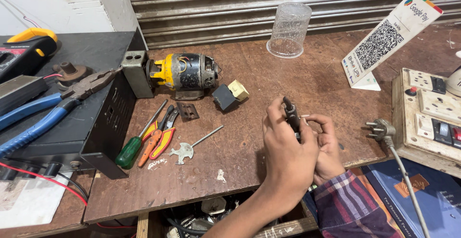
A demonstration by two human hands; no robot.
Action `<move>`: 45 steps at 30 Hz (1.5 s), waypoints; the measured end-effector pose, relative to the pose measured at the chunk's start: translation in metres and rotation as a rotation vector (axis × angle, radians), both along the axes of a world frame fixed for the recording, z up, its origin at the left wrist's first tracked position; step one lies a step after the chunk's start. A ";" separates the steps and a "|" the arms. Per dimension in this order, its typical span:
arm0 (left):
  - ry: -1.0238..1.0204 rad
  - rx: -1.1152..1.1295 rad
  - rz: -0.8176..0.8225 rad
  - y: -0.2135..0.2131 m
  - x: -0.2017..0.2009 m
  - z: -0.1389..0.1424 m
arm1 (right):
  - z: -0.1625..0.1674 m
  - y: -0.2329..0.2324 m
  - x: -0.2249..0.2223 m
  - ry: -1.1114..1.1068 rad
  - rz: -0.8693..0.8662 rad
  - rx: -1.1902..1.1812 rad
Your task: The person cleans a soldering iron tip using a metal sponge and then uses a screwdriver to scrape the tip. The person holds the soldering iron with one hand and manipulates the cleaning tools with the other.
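My left hand (287, 148) and my right hand (328, 148) meet over the brown wooden bench (269, 79), near its front edge. Together they grip a small dark metal part (290, 114) that sticks up between the fingers. My left fingers wrap its left side, and my right thumb and fingers pinch it from the right. A plaid sleeve (348, 202) covers my right wrist. The lower end of the part is hidden inside my hands.
A small yellow-and-black motor (185, 72), green screwdriver (137, 142), orange cutters (161, 139) and a small metal blade on a shaft (189, 148) lie to the left. Blue pliers (48, 113) rest on a black box (98, 127). Clear cup (289, 29), sign card (389, 36), switchboard (432, 115), plug (382, 130).
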State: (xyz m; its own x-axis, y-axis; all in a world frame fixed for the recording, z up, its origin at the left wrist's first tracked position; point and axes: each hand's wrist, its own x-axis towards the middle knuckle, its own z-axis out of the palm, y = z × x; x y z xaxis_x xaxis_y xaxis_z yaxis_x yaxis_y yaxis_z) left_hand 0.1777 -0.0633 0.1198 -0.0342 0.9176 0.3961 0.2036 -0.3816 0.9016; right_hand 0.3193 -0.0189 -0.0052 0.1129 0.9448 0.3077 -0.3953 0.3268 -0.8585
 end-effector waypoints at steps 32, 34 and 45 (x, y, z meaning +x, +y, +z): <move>-0.063 -0.050 0.042 0.001 0.004 -0.004 | 0.006 -0.003 -0.007 -0.005 -0.008 -0.004; -0.079 -0.160 -0.007 0.001 0.003 -0.003 | 0.004 -0.003 -0.007 -0.013 0.000 0.040; -0.013 0.078 0.127 0.004 0.009 -0.016 | -0.006 0.002 -0.003 -0.049 0.018 0.048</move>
